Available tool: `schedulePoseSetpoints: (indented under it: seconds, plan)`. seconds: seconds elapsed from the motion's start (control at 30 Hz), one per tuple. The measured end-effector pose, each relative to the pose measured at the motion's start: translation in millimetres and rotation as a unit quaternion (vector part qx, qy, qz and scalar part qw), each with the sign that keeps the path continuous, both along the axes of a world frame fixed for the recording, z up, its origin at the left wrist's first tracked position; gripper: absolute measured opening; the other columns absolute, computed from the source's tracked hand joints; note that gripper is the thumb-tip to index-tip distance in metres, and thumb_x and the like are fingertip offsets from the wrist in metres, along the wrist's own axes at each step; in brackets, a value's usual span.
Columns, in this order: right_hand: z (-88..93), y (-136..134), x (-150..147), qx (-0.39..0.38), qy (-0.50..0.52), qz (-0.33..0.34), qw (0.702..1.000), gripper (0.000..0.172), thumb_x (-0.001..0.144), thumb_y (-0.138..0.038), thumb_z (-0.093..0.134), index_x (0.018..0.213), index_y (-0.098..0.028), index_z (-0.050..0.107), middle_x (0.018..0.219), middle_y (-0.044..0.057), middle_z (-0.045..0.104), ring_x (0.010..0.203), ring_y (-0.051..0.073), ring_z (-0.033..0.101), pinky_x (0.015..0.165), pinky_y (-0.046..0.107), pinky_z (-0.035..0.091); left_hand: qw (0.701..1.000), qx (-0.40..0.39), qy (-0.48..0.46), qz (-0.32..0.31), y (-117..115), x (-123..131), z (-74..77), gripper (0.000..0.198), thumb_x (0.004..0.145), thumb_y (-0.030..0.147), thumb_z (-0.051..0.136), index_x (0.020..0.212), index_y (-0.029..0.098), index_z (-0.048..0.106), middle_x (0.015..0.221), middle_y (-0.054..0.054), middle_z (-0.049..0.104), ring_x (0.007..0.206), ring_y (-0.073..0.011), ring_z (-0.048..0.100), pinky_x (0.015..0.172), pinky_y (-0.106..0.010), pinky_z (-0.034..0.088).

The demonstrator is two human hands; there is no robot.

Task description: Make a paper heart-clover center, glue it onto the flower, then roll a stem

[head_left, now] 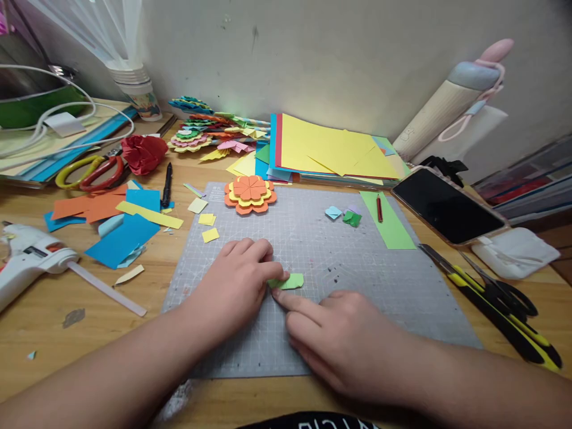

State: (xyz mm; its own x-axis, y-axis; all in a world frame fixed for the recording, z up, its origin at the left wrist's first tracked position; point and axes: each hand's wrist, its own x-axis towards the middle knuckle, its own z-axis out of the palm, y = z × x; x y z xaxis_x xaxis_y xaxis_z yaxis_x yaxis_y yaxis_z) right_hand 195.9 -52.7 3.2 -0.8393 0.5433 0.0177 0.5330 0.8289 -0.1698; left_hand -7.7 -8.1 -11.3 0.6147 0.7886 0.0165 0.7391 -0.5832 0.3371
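A small piece of light green paper lies on the grey cutting mat. My left hand is closed over its left end, with fingers curled and pressing it against the mat. From the lower right, my right hand reaches in with its index fingertip on the paper's lower left edge and its other fingers curled under. Both thumbs are mostly hidden. Behind my hands sits a layered orange and yellow paper flower. Small blue and green folded paper pieces rest farther back on the mat.
On the left are a hot glue gun, paper scraps, red-and-yellow scissors and a black pen. To the right lie a phone, a utility knife and black scissors. Coloured paper sheets are stacked by the wall.
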Motion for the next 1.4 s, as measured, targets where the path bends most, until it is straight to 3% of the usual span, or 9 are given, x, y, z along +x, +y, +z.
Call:
schedulePoseSetpoints:
  seconds: [0.2,0.43,0.67,0.77,0.9,1.03,1.1,1.23,1.4]
  plan:
    - [0.1,-1.8,8.0,-0.002,0.071,-0.105,0.992,0.024,0.092,-0.023,0.044,0.079,-0.017,0.063,0.112,0.006,0.072,0.055,0.017,0.061,0.055,0.035,0.035,1.000,0.001,0.002,-0.004,0.7,-0.5,-0.3,0.035,0.087,0.007,0.044,0.096,0.029,0.070,0.095,-0.003,0.058,0.091,-0.0218,0.049,0.082,-0.041,0.038]
    - [8.2,10.8,3.9,-0.086,0.004,-0.161,0.983,0.030,0.088,-0.021,0.043,0.071,-0.017,0.068,0.056,0.004,0.069,0.044,0.015,0.057,0.048,0.031,0.022,1.000,-0.008,0.006,-0.002,0.6,0.5,2.8,0.037,0.086,0.007,0.042,0.097,0.029,0.070,0.096,-0.003,0.057,0.092,-0.0232,0.050,0.083,-0.043,0.038]
    - [-1.9,17.0,7.5,-0.117,0.090,-0.145,0.978,0.030,0.087,-0.021,0.044,0.063,-0.015,0.062,0.052,0.002,0.061,0.042,0.010,0.044,0.049,0.028,0.026,0.999,0.004,-0.006,-0.032,-4.1,6.4,7.3,0.019,0.089,0.034,0.053,0.089,0.020,0.066,0.092,-0.004,0.059,0.091,-0.0237,0.051,0.083,-0.042,0.038]
    - [-12.2,28.7,11.9,-0.240,0.239,-0.233,0.912,0.041,0.093,-0.028,0.042,0.055,-0.017,0.053,0.049,-0.002,0.050,0.047,0.009,0.045,0.050,0.023,0.034,0.996,0.037,-0.018,-0.082,-1.0,5.9,3.2,0.023,0.095,0.027,0.046,0.085,0.018,0.064,0.085,-0.003,0.062,0.085,-0.0201,0.054,0.080,-0.039,0.038]
    - [-15.9,37.1,11.9,-0.285,0.317,-0.259,0.867,0.014,0.090,-0.029,0.051,0.087,-0.018,0.059,0.066,-0.003,0.054,0.054,0.010,0.046,0.053,0.023,0.037,0.990,0.032,-0.123,-0.052,-0.3,4.8,2.5,0.022,0.093,0.022,0.048,0.079,0.017,0.063,0.078,-0.003,0.065,0.077,-0.0176,0.057,0.074,-0.035,0.039]
    - [-13.3,31.9,6.6,-0.332,0.312,-0.213,0.864,0.012,0.087,-0.029,0.058,0.081,-0.018,0.057,0.066,-0.004,0.050,0.061,0.011,0.046,0.057,0.024,0.038,0.930,-0.175,-0.307,0.095,-5.1,7.7,9.4,0.016,0.087,0.027,0.057,0.074,0.018,0.062,0.073,-0.001,0.066,0.070,-0.0144,0.058,0.066,-0.028,0.042]
    - [-12.2,29.2,3.8,-0.403,0.347,-0.203,0.822,0.019,0.088,-0.029,0.055,0.074,-0.017,0.055,0.067,-0.002,0.052,0.061,0.010,0.047,0.057,0.024,0.039,0.873,-0.295,-0.364,0.133,-6.4,9.8,12.1,0.018,0.085,0.031,0.059,0.073,0.018,0.061,0.070,0.000,0.066,0.065,-0.0136,0.057,0.062,-0.026,0.042]
    - [-11.4,28.1,1.2,-0.572,0.403,-0.200,0.686,0.018,0.086,-0.030,0.056,0.075,-0.016,0.055,0.064,-0.003,0.055,0.051,0.007,0.046,0.049,0.021,0.038,0.784,-0.444,-0.417,0.119,-5.0,11.0,12.3,0.023,0.083,0.036,0.060,0.070,0.017,0.057,0.060,0.003,0.058,0.056,-0.0101,0.048,0.056,-0.023,0.037]
    - [-11.8,28.3,3.1,-0.650,0.399,-0.183,0.620,0.019,0.082,-0.031,0.062,0.073,-0.015,0.055,0.060,-0.004,0.055,0.045,0.006,0.047,0.044,0.018,0.037,0.766,-0.518,-0.379,0.036,-4.5,7.4,13.3,0.030,0.090,0.038,0.051,0.070,0.016,0.055,0.062,0.004,0.048,0.058,-0.0095,0.039,0.057,-0.023,0.032]
